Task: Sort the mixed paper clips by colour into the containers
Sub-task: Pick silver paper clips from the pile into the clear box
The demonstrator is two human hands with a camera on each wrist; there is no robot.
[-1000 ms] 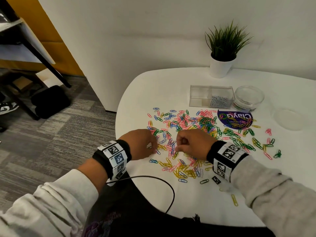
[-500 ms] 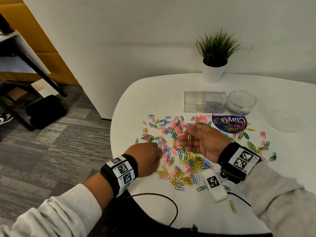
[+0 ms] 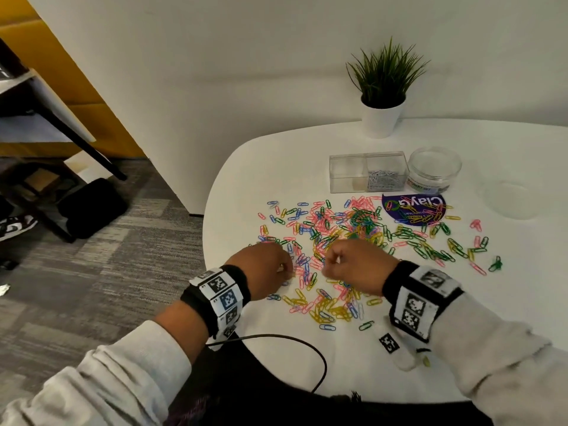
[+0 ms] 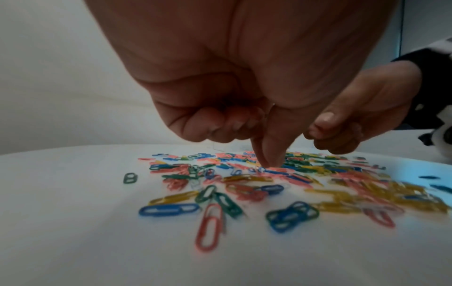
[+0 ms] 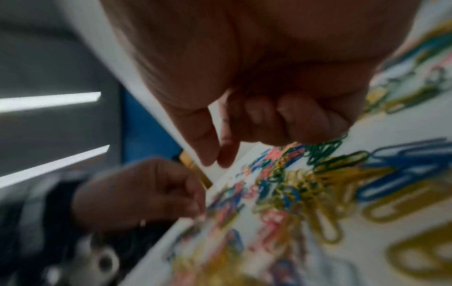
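My left hand (image 3: 264, 273) hangs over the near side of the paper clips (image 3: 353, 241) scattered on the white table (image 3: 276, 348), thumb and forefinger tips pressed down into the pile, other fingers curled. Just beside it, my right hand (image 3: 358, 267) is curled, thumb meeting forefinger; blur hides whether it grips a clip. Beyond stand a clear divided box (image 3: 367, 172) holding silver clips and a round tub (image 3: 435, 170).

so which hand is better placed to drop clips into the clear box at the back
Right, probably. The right hand sits nearer the clear plastic two-compartment box, which lies far and to the right. The left hand is pinching down into the heap of coloured paper clips.
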